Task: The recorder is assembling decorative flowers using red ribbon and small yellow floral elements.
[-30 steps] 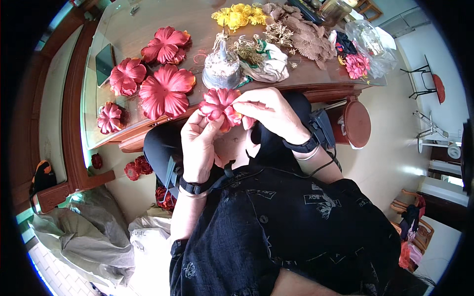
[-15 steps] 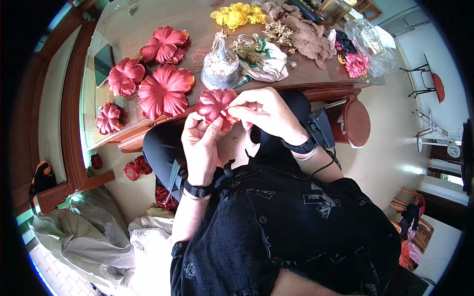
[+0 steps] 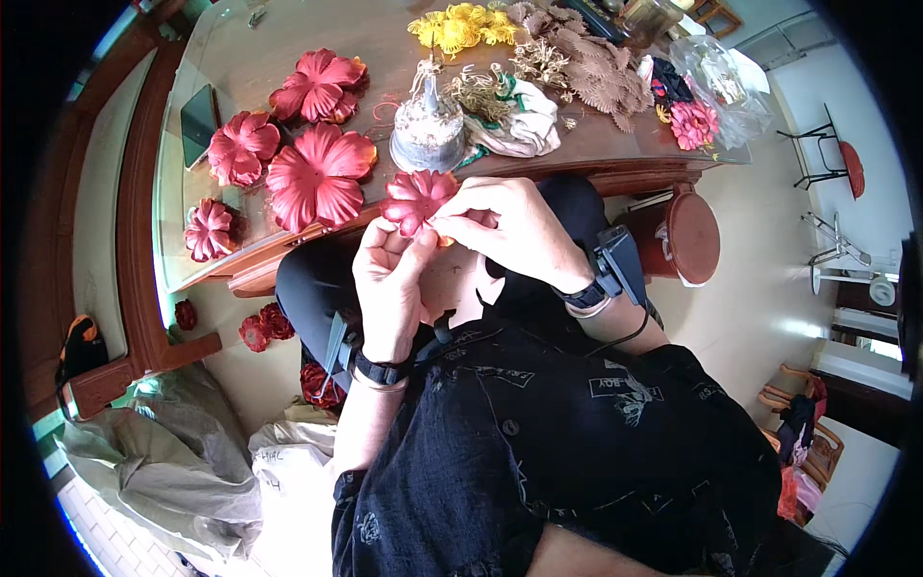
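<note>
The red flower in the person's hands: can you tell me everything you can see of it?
The red flower looks artificial, perhaps cloth, with rounded, creased petals spread open around its middle and a little yellow-orange at the lower edge. Its face is turned up toward the camera. It is held off the table, near the front edge, just in front of the grey stand. The left hand holds its lower edge; the right hand's fingers pinch at its right side. Its underside is hidden.

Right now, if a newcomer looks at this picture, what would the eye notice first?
Probably the small red flower pinched by the left hand and right hand, near the front edge of the table. More red flowers lie on its left side. Toward the far edge, a bright yellow bunch sits beside a brown pile.
</note>
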{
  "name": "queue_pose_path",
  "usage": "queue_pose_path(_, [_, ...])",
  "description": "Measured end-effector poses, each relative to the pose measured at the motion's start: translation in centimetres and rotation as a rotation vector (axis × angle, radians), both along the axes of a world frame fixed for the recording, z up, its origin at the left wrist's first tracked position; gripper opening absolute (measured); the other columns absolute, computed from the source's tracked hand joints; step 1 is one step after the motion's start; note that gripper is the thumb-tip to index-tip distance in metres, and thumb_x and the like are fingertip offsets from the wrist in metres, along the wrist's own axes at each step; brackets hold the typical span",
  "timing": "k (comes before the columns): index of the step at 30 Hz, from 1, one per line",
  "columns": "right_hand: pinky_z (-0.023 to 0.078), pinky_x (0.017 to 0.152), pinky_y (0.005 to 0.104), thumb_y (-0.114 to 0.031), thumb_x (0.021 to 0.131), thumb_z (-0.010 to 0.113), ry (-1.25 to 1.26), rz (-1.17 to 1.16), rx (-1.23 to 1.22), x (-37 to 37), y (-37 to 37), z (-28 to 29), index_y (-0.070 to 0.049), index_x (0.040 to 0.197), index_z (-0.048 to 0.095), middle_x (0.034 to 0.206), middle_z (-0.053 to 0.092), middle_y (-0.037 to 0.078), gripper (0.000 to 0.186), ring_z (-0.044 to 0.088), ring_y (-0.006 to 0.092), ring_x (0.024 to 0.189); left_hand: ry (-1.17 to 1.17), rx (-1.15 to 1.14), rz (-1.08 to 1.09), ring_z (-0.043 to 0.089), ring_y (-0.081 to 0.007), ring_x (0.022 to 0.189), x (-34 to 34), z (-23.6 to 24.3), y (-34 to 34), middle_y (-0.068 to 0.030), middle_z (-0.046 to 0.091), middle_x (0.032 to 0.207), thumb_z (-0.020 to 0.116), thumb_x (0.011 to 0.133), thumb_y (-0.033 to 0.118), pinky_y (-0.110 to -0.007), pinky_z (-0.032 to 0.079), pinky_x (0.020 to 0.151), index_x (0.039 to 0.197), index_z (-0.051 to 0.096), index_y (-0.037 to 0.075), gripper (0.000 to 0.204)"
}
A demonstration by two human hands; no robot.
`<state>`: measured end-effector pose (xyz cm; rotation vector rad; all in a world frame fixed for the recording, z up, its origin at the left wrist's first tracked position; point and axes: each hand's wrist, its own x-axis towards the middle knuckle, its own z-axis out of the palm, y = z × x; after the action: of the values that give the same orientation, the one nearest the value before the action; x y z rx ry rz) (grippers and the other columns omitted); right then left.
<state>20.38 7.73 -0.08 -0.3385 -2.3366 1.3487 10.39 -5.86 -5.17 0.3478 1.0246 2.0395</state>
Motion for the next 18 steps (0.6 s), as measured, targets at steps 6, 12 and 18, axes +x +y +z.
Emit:
queue_pose_path(6, [0.045,0.054,0.0200,-0.010,0.089,0.063,-0.017,-0.001,-0.250,0.0,-0.1,-0.9,0.001,0.095,0.067,0.076,0.063,0.003,0.013,0.055,0.0061,0.060,-0.031,-0.004,0.023,0.067,-0.0161,0.086,0.0,-0.2,-0.1,-0.0123,0.068,0.100,0.063,0.087,-0.002,-0.028,0.055,0.077,0.108,0.054,-0.001,0.023])
queue_pose_path(12, [0.047,0.056,0.0203,-0.011,0.094,0.056,-0.013,-0.045,-0.603,0.5,1.0,0.0,0.004,0.095,0.063,0.082,0.064,0.005,0.016,0.057,0.0065,0.061,-0.052,0.026,-0.037,0.067,-0.0160,0.081,-0.3,0.2,-0.2,-0.0115,0.068,0.096,0.063,0.086,-0.004,-0.028,0.056,0.074,0.108,0.054,-0.001,0.023])
queue_pose_path(18, [0.047,0.056,0.0214,-0.009,0.093,0.055,0.125,-0.193,-0.834,1.5,2.7,-0.1,0.003,0.096,0.062,0.079,0.062,0.005,0.015,0.056,0.0081,0.061,0.017,0.036,-0.104,0.067,-0.0154,0.078,-0.5,-0.7,-0.4,-0.0120,0.069,0.093,0.062,0.086,-0.004,-0.027,0.056,0.072,0.106,0.055,-0.002,0.021])
